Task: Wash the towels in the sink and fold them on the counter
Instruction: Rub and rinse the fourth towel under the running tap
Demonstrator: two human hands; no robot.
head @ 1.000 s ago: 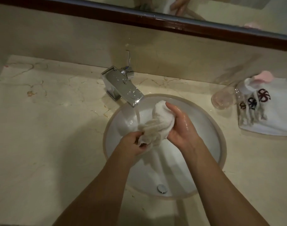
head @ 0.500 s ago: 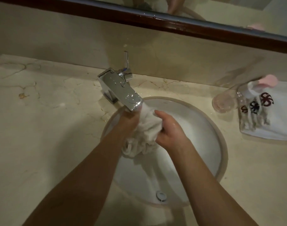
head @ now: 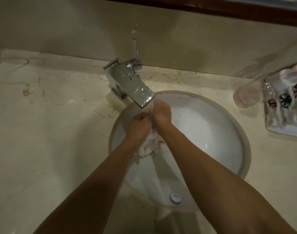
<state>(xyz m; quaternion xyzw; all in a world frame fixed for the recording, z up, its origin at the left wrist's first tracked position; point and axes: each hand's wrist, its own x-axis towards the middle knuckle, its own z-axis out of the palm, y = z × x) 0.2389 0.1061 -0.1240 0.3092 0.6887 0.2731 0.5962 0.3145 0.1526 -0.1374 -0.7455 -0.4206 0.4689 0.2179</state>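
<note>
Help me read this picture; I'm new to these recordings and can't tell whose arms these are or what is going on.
No machine here: a person wears a camera on the head, looking down at their own two bare arms. There is only this one view. The left hand and right hand both grip a bunched white towel, wringing or rubbing it right under the spout of the chrome faucet, over the round white sink. The sink is set in a marble counter. On the counter to the right lie a clear glass on its side and a folded white towel with dark flower marks. At the top edge runs a dark mirror frame.
</note>
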